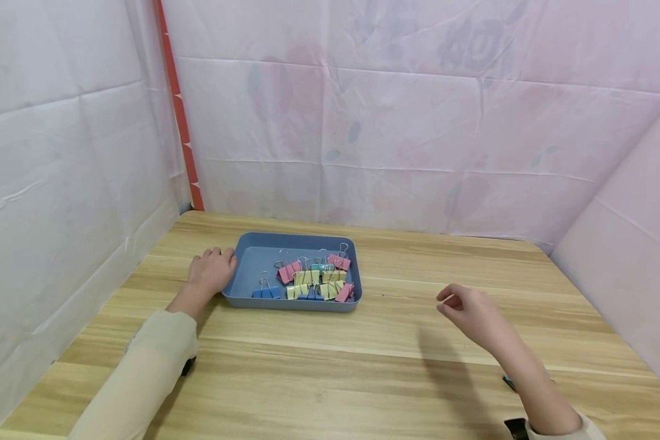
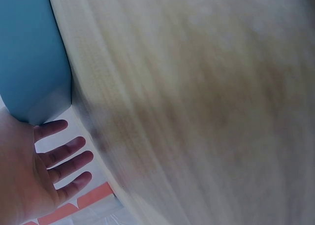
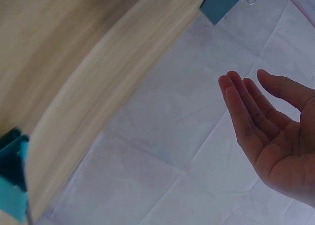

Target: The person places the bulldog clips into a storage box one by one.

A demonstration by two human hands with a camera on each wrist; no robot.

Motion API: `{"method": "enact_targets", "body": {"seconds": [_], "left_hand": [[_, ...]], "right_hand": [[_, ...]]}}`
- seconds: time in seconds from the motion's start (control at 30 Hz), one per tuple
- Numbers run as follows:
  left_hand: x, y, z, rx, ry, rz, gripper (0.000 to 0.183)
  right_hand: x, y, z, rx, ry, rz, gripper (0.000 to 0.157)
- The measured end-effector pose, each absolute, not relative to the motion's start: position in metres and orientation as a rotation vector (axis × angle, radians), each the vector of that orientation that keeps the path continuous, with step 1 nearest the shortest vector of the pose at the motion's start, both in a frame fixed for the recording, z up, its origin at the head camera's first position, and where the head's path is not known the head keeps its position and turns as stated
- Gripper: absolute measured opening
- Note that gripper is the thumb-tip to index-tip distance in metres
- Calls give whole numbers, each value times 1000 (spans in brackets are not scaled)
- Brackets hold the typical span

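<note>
A blue-grey tray (image 1: 294,305) lies on the wooden table with several binder clips in pink, yellow, blue and teal, mostly in its right half. At the tray's left wall is my left hand (image 1: 213,270), fingers spread and fairly straight in the left wrist view, right beside the tray's side (image 2: 37,52). My right hand (image 1: 473,311) hovers over the table to the right of the tray, fingers loosely bent and nothing in them. A teal binder clip (image 3: 12,173) lies on the table near the right forearm, which partly covers it in the head view.
The wooden table (image 1: 319,379) reaches to a pale patterned cloth (image 1: 396,134) at the back, with more white cloth on both sides. A red strip (image 1: 180,110) runs down the back left corner.
</note>
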State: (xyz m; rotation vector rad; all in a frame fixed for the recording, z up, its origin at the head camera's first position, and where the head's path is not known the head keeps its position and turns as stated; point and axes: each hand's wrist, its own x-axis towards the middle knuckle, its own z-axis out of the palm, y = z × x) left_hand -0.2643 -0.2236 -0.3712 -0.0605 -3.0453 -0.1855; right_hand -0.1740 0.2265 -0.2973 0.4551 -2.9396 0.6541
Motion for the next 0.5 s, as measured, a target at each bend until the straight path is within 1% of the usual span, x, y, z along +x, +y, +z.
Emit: {"method": "enact_targets", "body": {"seconds": [0.5], "left_hand": [[-267, -225, -373, -64, -3039, -186, 43]], "right_hand": [[-154, 260, -299, 351, -2946, 543, 13]]}}
